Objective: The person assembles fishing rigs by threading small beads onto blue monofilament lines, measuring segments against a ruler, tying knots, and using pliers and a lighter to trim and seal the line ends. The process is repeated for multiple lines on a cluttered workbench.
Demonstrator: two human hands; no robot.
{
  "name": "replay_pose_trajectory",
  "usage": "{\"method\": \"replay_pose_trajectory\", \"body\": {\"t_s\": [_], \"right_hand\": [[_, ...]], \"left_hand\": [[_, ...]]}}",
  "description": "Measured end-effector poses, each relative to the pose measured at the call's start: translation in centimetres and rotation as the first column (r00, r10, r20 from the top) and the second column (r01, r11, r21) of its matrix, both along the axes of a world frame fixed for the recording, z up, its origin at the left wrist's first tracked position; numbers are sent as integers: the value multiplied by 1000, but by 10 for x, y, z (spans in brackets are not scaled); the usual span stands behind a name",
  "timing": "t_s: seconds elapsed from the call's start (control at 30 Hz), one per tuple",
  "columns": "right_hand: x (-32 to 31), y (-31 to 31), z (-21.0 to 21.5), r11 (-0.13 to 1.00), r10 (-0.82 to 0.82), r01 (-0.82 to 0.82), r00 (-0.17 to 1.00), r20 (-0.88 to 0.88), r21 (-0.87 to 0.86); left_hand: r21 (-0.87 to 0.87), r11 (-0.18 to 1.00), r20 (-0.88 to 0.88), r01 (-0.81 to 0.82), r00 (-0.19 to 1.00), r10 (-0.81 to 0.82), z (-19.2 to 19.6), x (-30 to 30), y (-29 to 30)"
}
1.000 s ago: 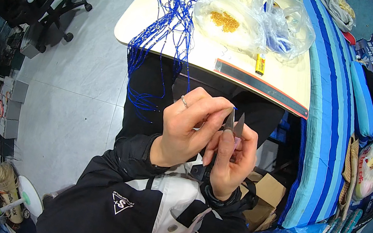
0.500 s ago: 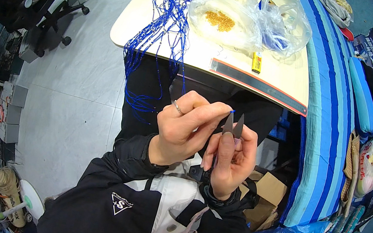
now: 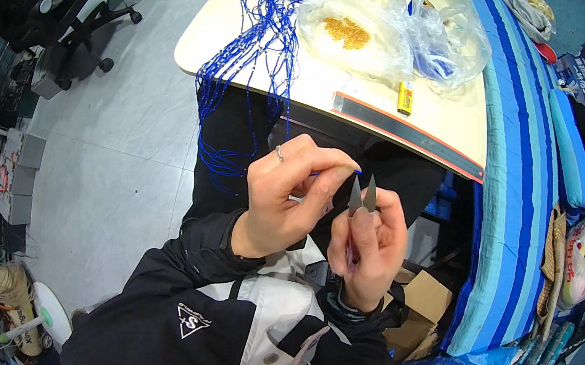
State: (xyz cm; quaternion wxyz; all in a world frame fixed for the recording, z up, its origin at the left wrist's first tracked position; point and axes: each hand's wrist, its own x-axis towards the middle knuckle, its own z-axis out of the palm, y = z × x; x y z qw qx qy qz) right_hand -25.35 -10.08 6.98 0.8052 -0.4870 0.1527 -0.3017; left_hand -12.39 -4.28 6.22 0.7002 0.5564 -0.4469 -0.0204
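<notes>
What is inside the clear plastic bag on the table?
The clear plastic bag on the table holds a small heap of golden beads. Whatever lies beneath its crumpled folds is hidden.

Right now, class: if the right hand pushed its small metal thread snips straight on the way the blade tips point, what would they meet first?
Probably the thin blue cord pinched by the left hand, just above the small metal thread snips in the right hand; depth is unclear.

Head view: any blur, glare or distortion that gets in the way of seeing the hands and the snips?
Head view: strong fisheye, with a black rim at the corners, and the ruler and table edge bowed. Light is even and soft, with no hard shadows. There is mild glare on the clear plastic bags. The left hand, right hand and snips sit near centre and look sharp; the blue cord is also crisp.
</notes>
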Motion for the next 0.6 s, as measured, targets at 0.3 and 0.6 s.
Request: {"method": "replay_pose_trajectory", "body": {"t_s": [0.3,0.6], "right_hand": [[2,12,-6,901,-214,170,974,-68,-400],[2,13,-6,906,-213,168,974,-77,-388]], "left_hand": [[20,1000,-16,4,1000,-4,-2,1,-1],[17,1000,-53,9,999,-8,-1,-2,0]]}}
